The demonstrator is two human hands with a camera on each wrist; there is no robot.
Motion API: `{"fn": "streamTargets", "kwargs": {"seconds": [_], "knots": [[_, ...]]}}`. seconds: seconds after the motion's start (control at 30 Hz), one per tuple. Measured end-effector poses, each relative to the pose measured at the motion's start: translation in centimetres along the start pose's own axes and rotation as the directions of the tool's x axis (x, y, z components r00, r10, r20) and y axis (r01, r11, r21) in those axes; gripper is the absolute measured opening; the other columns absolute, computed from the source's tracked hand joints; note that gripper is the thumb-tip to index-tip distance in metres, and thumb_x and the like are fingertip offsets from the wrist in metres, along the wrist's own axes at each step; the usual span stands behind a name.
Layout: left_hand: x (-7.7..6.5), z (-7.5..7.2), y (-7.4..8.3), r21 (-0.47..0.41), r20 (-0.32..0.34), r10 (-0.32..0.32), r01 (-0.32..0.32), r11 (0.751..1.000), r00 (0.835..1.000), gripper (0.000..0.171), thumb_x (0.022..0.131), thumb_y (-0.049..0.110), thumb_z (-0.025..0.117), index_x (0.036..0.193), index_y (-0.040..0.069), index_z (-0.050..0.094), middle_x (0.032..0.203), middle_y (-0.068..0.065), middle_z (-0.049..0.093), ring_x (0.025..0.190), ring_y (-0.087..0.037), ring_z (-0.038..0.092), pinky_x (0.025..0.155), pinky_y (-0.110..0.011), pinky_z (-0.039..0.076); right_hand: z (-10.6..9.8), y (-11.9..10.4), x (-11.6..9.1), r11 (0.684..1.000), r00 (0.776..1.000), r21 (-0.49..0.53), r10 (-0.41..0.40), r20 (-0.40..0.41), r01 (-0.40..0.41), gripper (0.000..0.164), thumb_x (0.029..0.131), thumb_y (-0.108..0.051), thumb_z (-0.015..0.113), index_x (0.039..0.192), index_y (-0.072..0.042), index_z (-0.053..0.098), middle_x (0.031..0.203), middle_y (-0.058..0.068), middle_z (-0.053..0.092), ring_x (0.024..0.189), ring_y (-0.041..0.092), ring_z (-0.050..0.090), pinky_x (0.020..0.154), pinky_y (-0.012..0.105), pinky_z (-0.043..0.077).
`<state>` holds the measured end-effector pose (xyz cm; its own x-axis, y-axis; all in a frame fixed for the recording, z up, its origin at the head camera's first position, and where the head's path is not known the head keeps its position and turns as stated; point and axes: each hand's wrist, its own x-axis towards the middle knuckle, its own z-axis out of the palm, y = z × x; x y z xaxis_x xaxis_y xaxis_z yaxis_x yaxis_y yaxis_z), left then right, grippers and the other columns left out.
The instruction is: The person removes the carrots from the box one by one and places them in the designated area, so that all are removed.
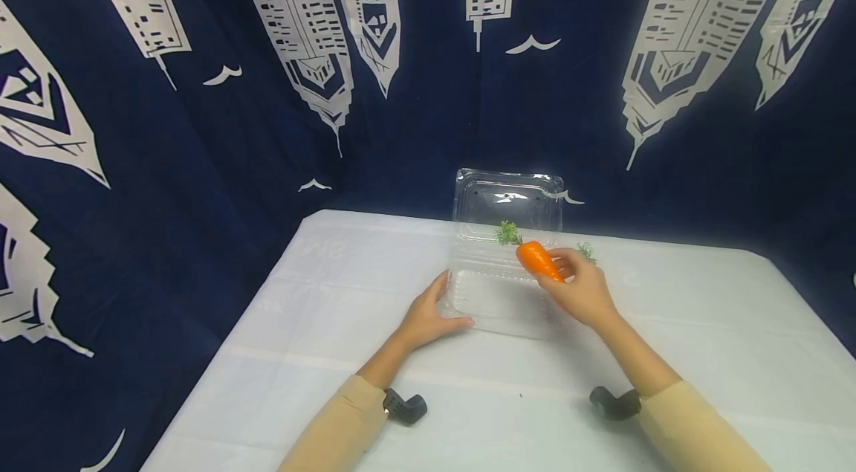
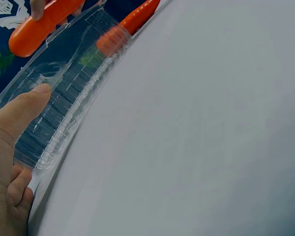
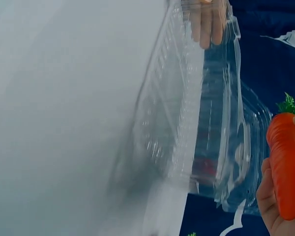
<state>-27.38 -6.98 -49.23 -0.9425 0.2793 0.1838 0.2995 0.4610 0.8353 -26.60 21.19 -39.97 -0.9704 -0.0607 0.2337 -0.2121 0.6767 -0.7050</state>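
My right hand (image 1: pixel 585 292) pinches an orange carrot (image 1: pixel 537 259) by its body, above the right part of a clear plastic container (image 1: pixel 496 328). Green leaves (image 1: pixel 508 233) sprout from the carrot's far end. My left hand (image 1: pixel 424 317) grips the container's near left corner, thumb along the front wall and fingers at the left side. The hinged lid (image 1: pixel 510 197) stands raised at the back. In the left wrist view, a second carrot (image 2: pixel 140 15) lies on the table past the container's right end. In the head view, my right hand mostly hides it, with leaves (image 1: pixel 586 253) showing behind.
A white cloth (image 1: pixel 321 398) covers the table, whose back edge runs just behind the container. Beyond it hangs a dark blue curtain (image 1: pixel 428 137) with white building prints. Each wrist wears a black device, one on the left (image 1: pixel 405 407) and one on the right (image 1: pixel 614 403).
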Motion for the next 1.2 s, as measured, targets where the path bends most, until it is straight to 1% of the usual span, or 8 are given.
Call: {"fn": "streamTargets", "kwargs": {"seconds": [0.13,0.23,0.37,0.43,0.53,0.77,1.0,1.2], "knots": [[0.0,0.0,0.0,-0.005,0.002,0.003,-0.003,1.0,1.0,0.107,0.065,0.05,0.079,0.147,0.012,0.021,0.146,-0.009,0.032,0.131,-0.025,0.034,0.106,-0.038,0.029,-0.7,0.3,-0.3,0.998,0.999,0.043,0.043,0.003,-0.043,0.049,0.081,-0.028,0.07,0.122,-0.006,0.052,0.106,0.017,0.059,0.091,0.029,0.054,0.071,0.034,0.047],[0.0,0.0,0.0,-0.007,0.001,0.002,-0.002,1.0,1.0,0.107,0.065,0.051,0.078,0.147,0.013,0.021,0.146,-0.009,0.032,0.131,-0.025,0.034,0.106,-0.039,0.029,-1.2,0.6,-0.7,0.995,0.997,0.071,0.072,0.007,-0.072,0.051,0.082,-0.03,0.069,0.124,-0.006,0.05,0.11,0.018,0.057,0.096,0.031,0.052,0.076,0.04,0.048],[0.0,0.0,-0.1,-0.007,0.002,0.005,-0.005,1.0,1.0,0.108,0.065,0.051,0.078,0.147,0.012,0.021,0.146,-0.009,0.032,0.131,-0.025,0.034,0.106,-0.038,0.03,-2.0,1.0,-1.2,0.997,0.998,0.057,0.062,-0.004,-0.061,0.054,0.085,-0.031,0.066,0.127,-0.003,0.048,0.114,0.021,0.055,0.1,0.035,0.051,0.084,0.049,0.046],[0.0,0.0,0.0,-0.009,0.002,0.01,-0.01,1.0,1.0,0.108,0.065,0.051,0.078,0.147,0.01,0.021,0.146,-0.01,0.031,0.131,-0.025,0.033,0.106,-0.039,0.03,-2.4,1.3,-1.3,0.998,0.998,0.031,0.055,-0.015,-0.055,0.054,0.085,-0.03,0.065,0.127,-0.001,0.047,0.114,0.023,0.055,0.1,0.036,0.051,0.085,0.05,0.045],[0.0,-0.1,0.0,-0.009,-0.002,0.016,-0.016,1.0,1.0,0.108,0.065,0.051,0.078,0.147,0.01,0.021,0.146,-0.011,0.031,0.131,-0.026,0.033,0.106,-0.039,0.03,-3.1,1.8,-1.6,0.998,0.997,0.004,0.066,-0.027,-0.066,0.056,0.086,-0.032,0.064,0.127,0.001,0.046,0.113,0.024,0.054,0.099,0.036,0.051,0.083,0.05,0.047],[-0.1,-0.1,0.0,-0.006,-0.001,-0.002,0.002,1.0,1.0,0.108,0.064,0.052,0.078,0.147,0.013,0.021,0.146,-0.01,0.031,0.132,-0.026,0.032,0.106,-0.041,0.029,-4.3,3.2,-2.2,0.992,0.992,-0.033,0.117,-0.051,-0.118,0.062,0.085,-0.042,0.063,0.126,0.001,0.046,0.112,0.025,0.054,0.094,0.035,0.051,0.072,0.041,0.051],[0.0,0.0,0.0,-0.005,0.001,0.002,-0.002,1.0,1.0,0.108,0.065,0.052,0.078,0.147,0.012,0.021,0.147,-0.01,0.031,0.132,-0.026,0.032,0.106,-0.042,0.029,-5.3,5.0,-2.6,0.99,0.989,-0.059,0.122,-0.078,-0.126,0.06,0.087,-0.04,0.061,0.126,0.004,0.046,0.112,0.027,0.053,0.095,0.038,0.052,0.07,0.041,0.053],[0.0,0.0,0.0,-0.013,-0.002,0.015,-0.015,1.0,1.0,0.107,0.065,0.051,0.079,0.147,0.012,0.022,0.146,-0.011,0.031,0.132,-0.026,0.032,0.106,-0.042,0.029,-6.1,6.6,-2.8,0.98,0.979,-0.08,0.174,-0.109,-0.183,0.061,0.087,-0.039,0.06,0.128,0.004,0.044,0.114,0.029,0.052,0.097,0.041,0.052,0.071,0.045,0.054]]}}
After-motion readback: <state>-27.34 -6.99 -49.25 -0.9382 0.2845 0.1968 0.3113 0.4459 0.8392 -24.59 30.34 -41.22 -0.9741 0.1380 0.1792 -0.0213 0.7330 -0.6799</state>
